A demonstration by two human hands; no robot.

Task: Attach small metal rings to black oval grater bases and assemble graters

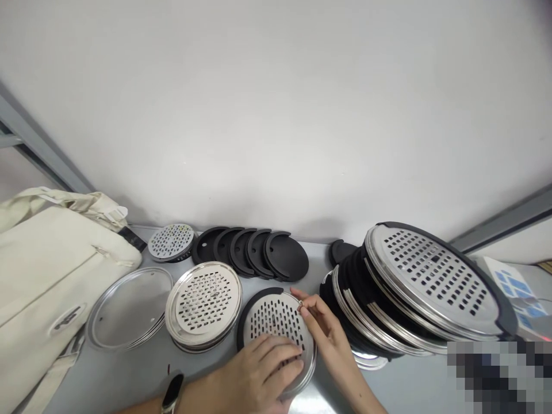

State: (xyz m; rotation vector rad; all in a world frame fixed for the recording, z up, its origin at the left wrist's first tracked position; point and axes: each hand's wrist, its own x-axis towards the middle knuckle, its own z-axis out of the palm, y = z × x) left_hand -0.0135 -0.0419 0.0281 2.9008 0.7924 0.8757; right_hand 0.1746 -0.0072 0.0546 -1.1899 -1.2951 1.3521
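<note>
A round slotted metal plate (288, 313) with a black rim piece (246, 313) along its upper left edge is in front of me. My left hand (269, 368) lies across the plate's lower part, fingers bent over its face and the thumb at the near rim. At the upper right edge, my right hand (323, 328) pinches the plate's rim between thumb and fingers. A ring shows on the right hand, a watch (172, 392) on the left wrist. The plate's underside is hidden.
Left of the plate are a stack of slotted discs (210, 302), plain metal discs (129, 310), a small perforated disc (171, 241) and a cream bag (56, 276). Several black discs (290, 257) overlap near the wall. A tall leaning stack (440, 276) stands at right, beside a box (511, 284).
</note>
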